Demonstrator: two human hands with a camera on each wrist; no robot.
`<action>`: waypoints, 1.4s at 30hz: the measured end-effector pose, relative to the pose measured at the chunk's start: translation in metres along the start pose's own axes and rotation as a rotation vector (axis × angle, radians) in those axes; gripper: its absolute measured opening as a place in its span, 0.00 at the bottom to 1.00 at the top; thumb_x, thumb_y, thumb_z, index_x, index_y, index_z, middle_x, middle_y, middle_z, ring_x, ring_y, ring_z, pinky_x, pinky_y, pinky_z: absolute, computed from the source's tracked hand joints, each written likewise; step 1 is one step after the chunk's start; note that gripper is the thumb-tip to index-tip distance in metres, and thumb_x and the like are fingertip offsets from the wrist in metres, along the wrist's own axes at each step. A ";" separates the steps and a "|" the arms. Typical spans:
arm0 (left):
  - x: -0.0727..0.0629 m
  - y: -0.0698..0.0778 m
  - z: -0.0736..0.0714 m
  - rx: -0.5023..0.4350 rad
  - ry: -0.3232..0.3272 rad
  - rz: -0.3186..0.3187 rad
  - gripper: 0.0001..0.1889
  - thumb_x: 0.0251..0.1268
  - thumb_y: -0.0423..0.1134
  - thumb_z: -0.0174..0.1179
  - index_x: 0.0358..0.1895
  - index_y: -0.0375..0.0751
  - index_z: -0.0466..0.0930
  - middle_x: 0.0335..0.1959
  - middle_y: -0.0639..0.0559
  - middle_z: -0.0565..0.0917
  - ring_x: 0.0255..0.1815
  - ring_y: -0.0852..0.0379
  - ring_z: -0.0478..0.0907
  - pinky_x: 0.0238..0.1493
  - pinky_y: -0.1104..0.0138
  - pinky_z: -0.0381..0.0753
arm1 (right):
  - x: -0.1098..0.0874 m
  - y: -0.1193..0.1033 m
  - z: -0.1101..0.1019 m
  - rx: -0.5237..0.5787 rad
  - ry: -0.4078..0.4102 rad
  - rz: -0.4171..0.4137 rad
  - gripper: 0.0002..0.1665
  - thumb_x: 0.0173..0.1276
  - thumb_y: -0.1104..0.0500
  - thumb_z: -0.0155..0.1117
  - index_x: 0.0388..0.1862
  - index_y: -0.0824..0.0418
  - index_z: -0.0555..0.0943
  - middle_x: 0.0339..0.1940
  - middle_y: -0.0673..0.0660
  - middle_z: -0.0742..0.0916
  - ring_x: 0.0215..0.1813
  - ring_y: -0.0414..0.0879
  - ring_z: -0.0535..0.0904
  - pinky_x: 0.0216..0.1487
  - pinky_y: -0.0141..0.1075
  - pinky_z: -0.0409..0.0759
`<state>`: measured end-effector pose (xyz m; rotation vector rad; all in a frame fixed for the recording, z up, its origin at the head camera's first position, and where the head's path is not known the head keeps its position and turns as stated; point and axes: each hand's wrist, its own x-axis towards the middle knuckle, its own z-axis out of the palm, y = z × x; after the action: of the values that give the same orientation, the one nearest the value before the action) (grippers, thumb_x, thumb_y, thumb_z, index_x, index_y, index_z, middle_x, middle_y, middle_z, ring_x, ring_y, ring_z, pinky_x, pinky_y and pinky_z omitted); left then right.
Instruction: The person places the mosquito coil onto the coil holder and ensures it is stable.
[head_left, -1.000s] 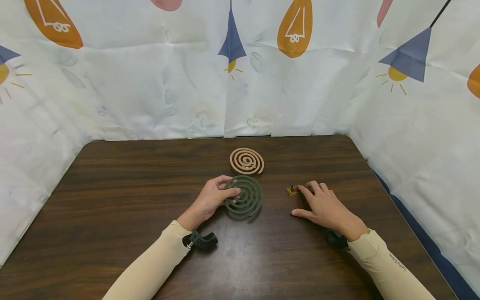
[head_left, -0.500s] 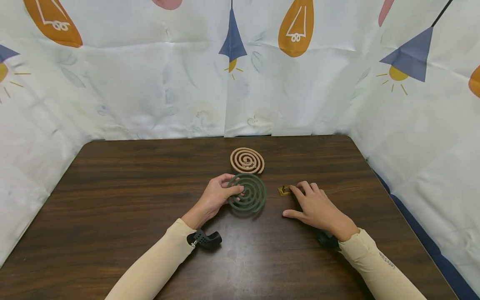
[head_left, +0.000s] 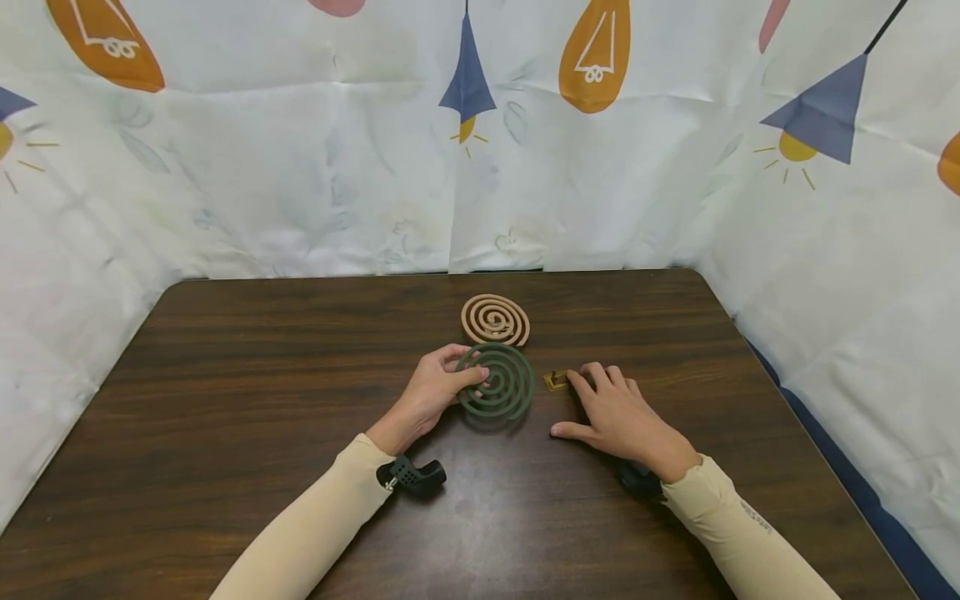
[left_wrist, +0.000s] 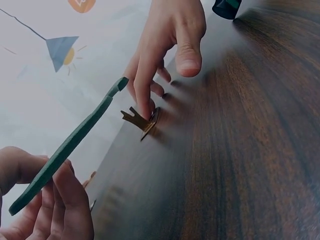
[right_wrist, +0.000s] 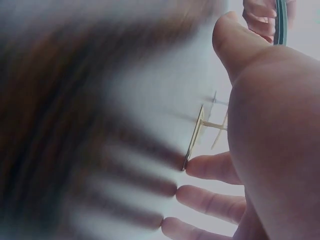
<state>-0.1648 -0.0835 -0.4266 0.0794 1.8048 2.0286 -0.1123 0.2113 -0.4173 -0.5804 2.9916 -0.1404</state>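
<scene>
My left hand point(head_left: 429, 390) pinches a green mosquito coil point(head_left: 504, 385) by its left side, thumb on top and fingers beneath. The coil is off the table, and the left wrist view shows it edge-on and tilted. Right of it, a small brass-coloured metal coil stand point(head_left: 555, 382) sits on the table, its forked prong standing up in the left wrist view. My right hand point(head_left: 618, 421) has its fingers spread, fingertips on the tabletop, with the index fingertip touching the stand's base edge. A tan mosquito coil point(head_left: 496, 321) lies flat just beyond the green one.
The dark wood-grain table point(head_left: 247, 400) ends at a white patterned cloth point(head_left: 300, 192) at the back and sides. Black wrist cameras point(head_left: 416, 477) are strapped under both wrists, close to the tabletop.
My right hand has slid the metal stand leftward along the table, toward the green coil. My left hand with the green coil has shifted slightly right and away from me.
</scene>
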 end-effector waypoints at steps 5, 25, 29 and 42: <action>0.001 0.000 0.000 0.002 0.009 0.000 0.21 0.70 0.33 0.66 0.63 0.34 0.74 0.36 0.58 0.88 0.28 0.62 0.85 0.33 0.70 0.86 | 0.003 -0.005 0.001 -0.002 -0.007 -0.003 0.56 0.66 0.22 0.58 0.78 0.60 0.69 0.70 0.63 0.74 0.66 0.64 0.71 0.60 0.62 0.76; 0.001 0.003 0.006 -0.038 0.021 -0.007 0.23 0.70 0.33 0.66 0.65 0.35 0.74 0.40 0.54 0.88 0.32 0.61 0.87 0.35 0.69 0.88 | 0.007 -0.023 0.003 0.005 -0.007 -0.012 0.57 0.66 0.22 0.60 0.78 0.61 0.69 0.70 0.64 0.74 0.67 0.65 0.71 0.63 0.63 0.75; 0.003 0.003 0.009 -0.051 0.023 -0.006 0.22 0.70 0.32 0.66 0.65 0.35 0.74 0.39 0.54 0.88 0.31 0.61 0.87 0.35 0.69 0.88 | 0.007 -0.025 0.003 0.002 -0.003 -0.017 0.56 0.65 0.22 0.60 0.77 0.61 0.69 0.70 0.63 0.74 0.66 0.64 0.72 0.61 0.62 0.75; 0.007 0.003 0.017 -0.071 0.021 -0.005 0.21 0.70 0.31 0.65 0.63 0.34 0.75 0.34 0.56 0.87 0.29 0.62 0.86 0.33 0.70 0.87 | 0.008 -0.031 0.004 0.015 -0.020 -0.023 0.59 0.65 0.21 0.59 0.77 0.65 0.69 0.71 0.64 0.74 0.68 0.64 0.71 0.62 0.61 0.75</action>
<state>-0.1665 -0.0653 -0.4228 0.0328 1.7424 2.0952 -0.1075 0.1796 -0.4181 -0.6111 2.9626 -0.1580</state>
